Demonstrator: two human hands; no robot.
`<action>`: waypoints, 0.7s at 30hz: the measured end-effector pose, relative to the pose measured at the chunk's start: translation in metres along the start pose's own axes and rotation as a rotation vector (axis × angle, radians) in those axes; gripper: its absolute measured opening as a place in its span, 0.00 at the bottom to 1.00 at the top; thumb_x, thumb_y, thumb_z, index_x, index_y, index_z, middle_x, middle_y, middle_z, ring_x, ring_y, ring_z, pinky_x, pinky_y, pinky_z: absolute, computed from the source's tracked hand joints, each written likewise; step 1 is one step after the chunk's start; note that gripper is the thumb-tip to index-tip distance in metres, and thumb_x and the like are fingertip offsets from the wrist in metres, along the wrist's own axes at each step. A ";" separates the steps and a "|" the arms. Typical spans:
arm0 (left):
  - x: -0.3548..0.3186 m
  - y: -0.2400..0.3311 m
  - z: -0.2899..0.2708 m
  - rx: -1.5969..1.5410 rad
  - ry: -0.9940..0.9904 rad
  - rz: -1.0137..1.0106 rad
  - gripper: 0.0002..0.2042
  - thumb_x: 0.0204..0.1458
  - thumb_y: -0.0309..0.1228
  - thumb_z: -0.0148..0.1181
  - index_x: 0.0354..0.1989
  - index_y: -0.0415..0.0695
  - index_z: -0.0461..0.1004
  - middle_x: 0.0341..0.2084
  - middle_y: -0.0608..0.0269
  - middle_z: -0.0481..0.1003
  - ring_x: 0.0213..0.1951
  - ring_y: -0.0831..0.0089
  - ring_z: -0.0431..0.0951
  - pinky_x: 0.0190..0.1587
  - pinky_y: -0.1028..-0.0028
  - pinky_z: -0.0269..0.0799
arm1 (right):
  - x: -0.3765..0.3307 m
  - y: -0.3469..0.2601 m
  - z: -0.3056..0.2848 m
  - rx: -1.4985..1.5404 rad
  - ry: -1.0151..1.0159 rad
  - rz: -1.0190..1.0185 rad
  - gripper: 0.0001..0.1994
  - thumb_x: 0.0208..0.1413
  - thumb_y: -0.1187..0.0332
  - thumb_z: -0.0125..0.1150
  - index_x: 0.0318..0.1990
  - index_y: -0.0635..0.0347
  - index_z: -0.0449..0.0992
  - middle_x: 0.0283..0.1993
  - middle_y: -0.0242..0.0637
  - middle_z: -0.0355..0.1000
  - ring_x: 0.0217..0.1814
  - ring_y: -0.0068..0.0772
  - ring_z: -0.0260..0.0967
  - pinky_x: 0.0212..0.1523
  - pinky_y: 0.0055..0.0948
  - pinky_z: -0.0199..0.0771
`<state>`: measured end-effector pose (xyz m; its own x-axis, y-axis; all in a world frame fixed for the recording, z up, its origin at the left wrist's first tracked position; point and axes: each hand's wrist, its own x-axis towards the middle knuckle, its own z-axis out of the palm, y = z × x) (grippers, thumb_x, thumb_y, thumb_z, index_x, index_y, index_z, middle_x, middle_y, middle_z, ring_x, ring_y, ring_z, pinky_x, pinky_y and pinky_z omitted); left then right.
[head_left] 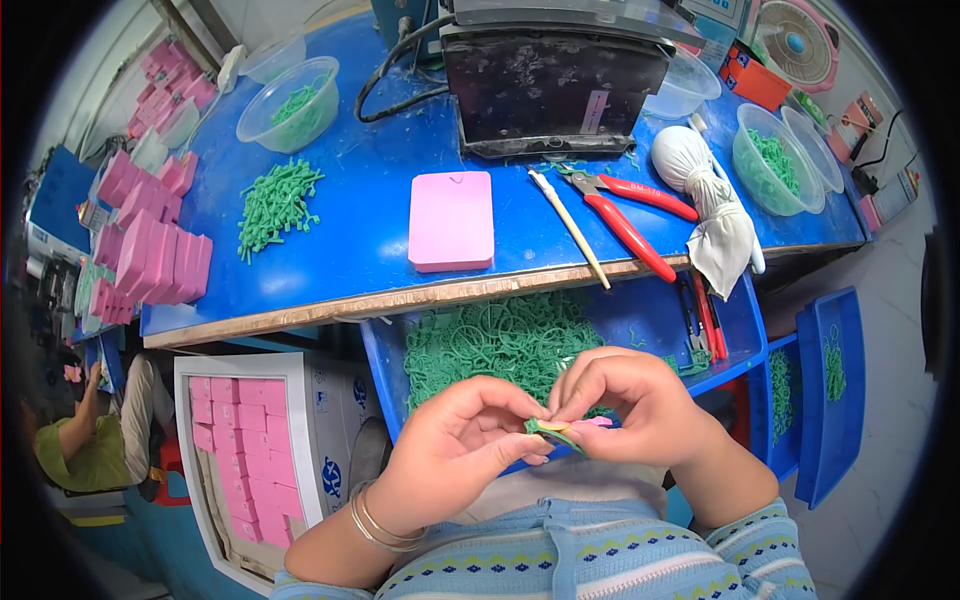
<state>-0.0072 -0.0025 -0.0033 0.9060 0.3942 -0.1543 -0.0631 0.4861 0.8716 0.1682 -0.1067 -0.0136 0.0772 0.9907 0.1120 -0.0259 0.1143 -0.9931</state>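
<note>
Both my hands meet in front of my chest, above the near edge of an open blue drawer (735,310). My left hand (455,440) pinches a small green piece (540,427) between thumb and fingers. On the same piece, my right hand (635,405) is closed from the other side, its thumb and forefinger near the top. A yellowish bit and a pink bit show beside the green between the fingers; what they are, I cannot tell. Green stringy pieces (480,345) fill the drawer just beyond my hands.
On the blue table (360,240) lie a pink block (451,220), a thin stick (570,228), red-handled pliers (630,235) and a white cloth bundle (700,180). A black machine (555,90) stands behind. Stacked pink blocks (160,250) and a green pile (280,205) lie left.
</note>
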 end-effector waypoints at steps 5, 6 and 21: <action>-0.001 0.001 0.002 -0.016 -0.049 -0.003 0.10 0.52 0.18 0.51 0.42 0.34 0.64 0.37 0.56 0.71 0.40 0.71 0.74 0.43 0.72 0.73 | -0.003 0.002 0.001 0.211 -0.018 0.055 0.05 0.45 0.80 0.59 0.31 0.65 0.72 0.33 0.36 0.69 0.36 0.23 0.69 0.36 0.23 0.70; -0.001 0.000 0.002 -0.016 -0.049 -0.003 0.10 0.52 0.18 0.51 0.42 0.34 0.64 0.37 0.56 0.71 0.40 0.71 0.74 0.43 0.72 0.73 | -0.003 0.002 0.001 0.263 -0.014 0.063 0.05 0.46 0.81 0.59 0.32 0.66 0.72 0.34 0.36 0.68 0.37 0.23 0.68 0.36 0.22 0.71; 0.000 0.005 0.002 -0.058 0.061 -0.029 0.12 0.51 0.19 0.52 0.44 0.34 0.63 0.36 0.53 0.72 0.36 0.68 0.76 0.37 0.73 0.74 | -0.005 0.000 0.002 0.526 0.132 0.238 0.05 0.48 0.78 0.59 0.30 0.64 0.67 0.32 0.38 0.66 0.37 0.26 0.68 0.35 0.22 0.68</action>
<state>-0.0063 -0.0018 0.0016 0.8809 0.4247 -0.2089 -0.0626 0.5421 0.8380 0.1659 -0.1114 -0.0138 0.1312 0.9799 -0.1505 -0.5462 -0.0553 -0.8358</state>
